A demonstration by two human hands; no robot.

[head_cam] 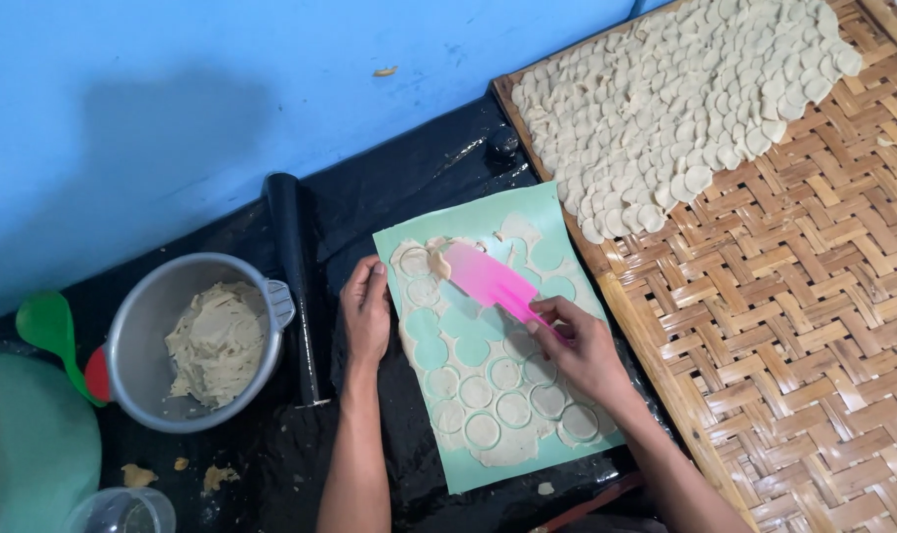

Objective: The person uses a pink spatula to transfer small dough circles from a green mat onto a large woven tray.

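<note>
The left hand (366,314) lies flat with open fingers on the left edge of the pale green plastic sheet (552,212), which carries thin rolled dough with cut circles (498,395). Just right of it, the right hand (585,345) is closed around the handle of a pink plastic scraper (488,279), whose blade rests on the dough beyond the fingers.

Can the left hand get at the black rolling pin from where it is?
Probably yes: the left hand rests on the green mat's edge, and the black rolling pin lies just beside it with nothing between.
</note>
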